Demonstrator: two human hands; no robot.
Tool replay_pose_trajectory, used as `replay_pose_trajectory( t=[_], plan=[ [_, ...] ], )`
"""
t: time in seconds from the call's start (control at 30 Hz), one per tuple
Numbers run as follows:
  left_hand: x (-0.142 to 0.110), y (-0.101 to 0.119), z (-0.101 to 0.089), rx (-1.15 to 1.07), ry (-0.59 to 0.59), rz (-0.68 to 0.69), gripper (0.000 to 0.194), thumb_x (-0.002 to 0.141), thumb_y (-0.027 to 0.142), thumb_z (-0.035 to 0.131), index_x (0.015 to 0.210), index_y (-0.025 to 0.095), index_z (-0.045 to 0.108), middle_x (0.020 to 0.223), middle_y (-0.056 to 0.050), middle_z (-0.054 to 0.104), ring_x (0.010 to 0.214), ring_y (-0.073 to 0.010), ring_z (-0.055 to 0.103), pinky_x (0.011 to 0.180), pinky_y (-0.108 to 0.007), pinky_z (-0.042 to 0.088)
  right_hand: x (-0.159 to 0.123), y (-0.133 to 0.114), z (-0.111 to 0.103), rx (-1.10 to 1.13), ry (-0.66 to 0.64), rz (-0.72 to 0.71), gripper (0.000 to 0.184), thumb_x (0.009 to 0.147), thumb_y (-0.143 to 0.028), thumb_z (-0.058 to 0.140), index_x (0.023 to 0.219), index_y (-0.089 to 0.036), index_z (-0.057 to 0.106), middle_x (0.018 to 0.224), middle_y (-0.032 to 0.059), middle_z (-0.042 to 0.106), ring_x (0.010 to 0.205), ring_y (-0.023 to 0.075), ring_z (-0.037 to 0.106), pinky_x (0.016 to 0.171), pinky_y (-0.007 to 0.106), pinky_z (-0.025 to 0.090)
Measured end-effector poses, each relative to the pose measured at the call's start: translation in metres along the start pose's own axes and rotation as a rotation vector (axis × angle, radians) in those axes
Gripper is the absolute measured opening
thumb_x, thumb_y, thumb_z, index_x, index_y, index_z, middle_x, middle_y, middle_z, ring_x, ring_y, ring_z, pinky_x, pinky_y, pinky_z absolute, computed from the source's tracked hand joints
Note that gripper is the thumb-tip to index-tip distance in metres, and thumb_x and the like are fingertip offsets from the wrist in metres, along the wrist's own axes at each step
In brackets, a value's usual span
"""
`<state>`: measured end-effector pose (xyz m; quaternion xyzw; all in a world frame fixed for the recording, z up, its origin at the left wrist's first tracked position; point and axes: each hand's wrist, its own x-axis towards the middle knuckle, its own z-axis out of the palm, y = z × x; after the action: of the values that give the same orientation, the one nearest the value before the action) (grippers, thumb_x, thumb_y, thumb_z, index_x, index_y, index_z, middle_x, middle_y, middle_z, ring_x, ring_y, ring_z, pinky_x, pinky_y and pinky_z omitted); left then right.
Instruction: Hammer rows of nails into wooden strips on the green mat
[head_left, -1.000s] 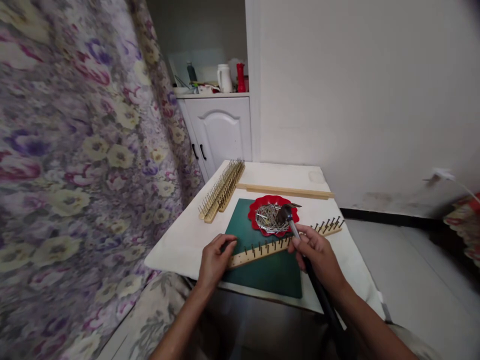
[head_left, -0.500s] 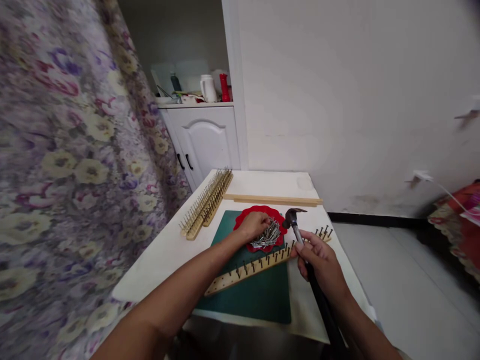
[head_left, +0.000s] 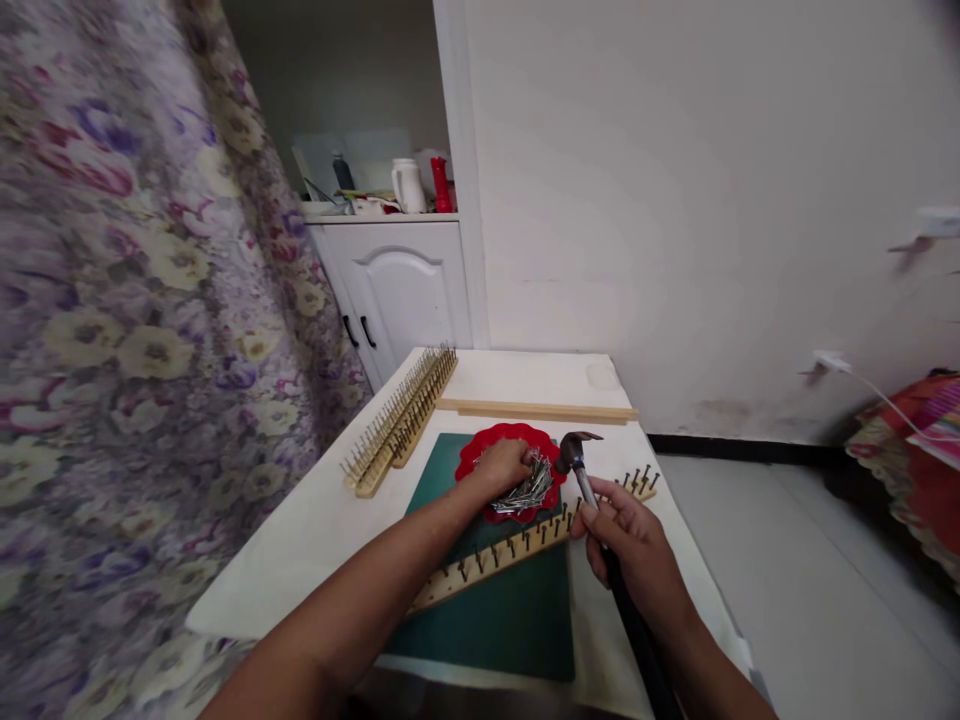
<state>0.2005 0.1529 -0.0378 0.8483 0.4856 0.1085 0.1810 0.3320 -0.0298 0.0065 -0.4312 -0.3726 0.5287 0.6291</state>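
My left hand [head_left: 501,468] reaches into a red scalloped dish [head_left: 480,453] heaped with loose steel nails [head_left: 531,488]; its fingers are curled down into the pile, and what they pinch is hidden. My right hand [head_left: 634,545] grips the black handle of a hammer [head_left: 576,458], whose head hovers at the dish's right edge. In front of the dish a wooden strip [head_left: 499,558] studded with a row of upright nails lies slantwise across a green cutting mat [head_left: 495,620].
The white table [head_left: 315,540] also carries two nail-filled strips [head_left: 397,420] at the left and a bare wooden strip [head_left: 536,410] at the back. A floral curtain hangs at the left. A white cabinet [head_left: 397,290] stands behind, a white wall to the right.
My left hand left the near end of the nailed strip and went into the dish of nails. The hammer head drew back to the dish's right edge. The camera view shifted.
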Motion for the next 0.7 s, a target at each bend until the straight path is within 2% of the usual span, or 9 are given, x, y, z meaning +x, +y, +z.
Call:
replay_pose_trajectory(
  t=[0.13, 0.27, 0.4, 0.57, 0.7],
  plan=[
    [-0.004, -0.012, -0.007, -0.007, 0.041, 0.007, 0.01, 0.062, 0.01, 0.056, 0.06, 0.019, 0.06, 0.062, -0.002, 0.062, 0.062, -0.0166, 0.055, 0.056, -0.024, 0.031, 0.001, 0.002, 0.0, 0.0, -0.003, 0.0, 0.035, 0.074, -0.038, 0.068, 0.1, -0.016, 0.057, 0.062, -0.0011, 0.064, 0.031, 0.0055, 0.041, 0.031, 0.017, 0.027],
    [-0.007, -0.016, -0.014, -0.032, 0.054, 0.005, 0.011, 0.064, 0.01, 0.055, 0.061, 0.019, 0.06, 0.064, -0.002, 0.063, 0.066, -0.0169, 0.056, 0.059, -0.024, 0.034, 0.001, 0.002, -0.001, 0.004, 0.0, -0.013, 0.036, 0.075, -0.036, 0.067, 0.102, -0.015, 0.057, 0.062, -0.0003, 0.065, 0.031, 0.0048, 0.041, 0.032, 0.016, 0.028],
    [-0.004, -0.002, -0.007, -0.058, 0.028, -0.036, 0.007, 0.068, 0.019, 0.056, 0.066, 0.019, 0.063, 0.067, -0.003, 0.065, 0.066, -0.0174, 0.058, 0.06, -0.024, 0.036, 0.0, 0.002, -0.001, -0.005, -0.006, -0.019, 0.037, 0.076, -0.036, 0.066, 0.105, -0.015, 0.056, 0.064, -0.0003, 0.065, 0.032, 0.0046, 0.042, 0.032, 0.016, 0.029],
    [0.004, 0.018, 0.004, -0.021, 0.013, -0.175, 0.006, 0.058, 0.021, 0.066, 0.061, 0.017, 0.062, 0.067, -0.009, 0.066, 0.071, -0.025, 0.061, 0.062, -0.029, 0.04, 0.002, 0.003, -0.001, -0.017, -0.005, -0.012, 0.033, 0.078, -0.036, 0.065, 0.103, -0.016, 0.056, 0.065, -0.001, 0.064, 0.032, 0.0043, 0.041, 0.033, 0.016, 0.026],
    [0.012, 0.02, 0.006, -0.03, -0.009, -0.265, 0.009, 0.054, 0.019, 0.067, 0.051, 0.017, 0.059, 0.056, -0.008, 0.062, 0.071, -0.0281, 0.063, 0.064, -0.032, 0.042, 0.005, 0.005, -0.001, -0.014, -0.01, -0.024, 0.035, 0.077, -0.037, 0.065, 0.104, -0.016, 0.056, 0.064, -0.0014, 0.063, 0.032, 0.0053, 0.042, 0.033, 0.017, 0.026]
  ],
)
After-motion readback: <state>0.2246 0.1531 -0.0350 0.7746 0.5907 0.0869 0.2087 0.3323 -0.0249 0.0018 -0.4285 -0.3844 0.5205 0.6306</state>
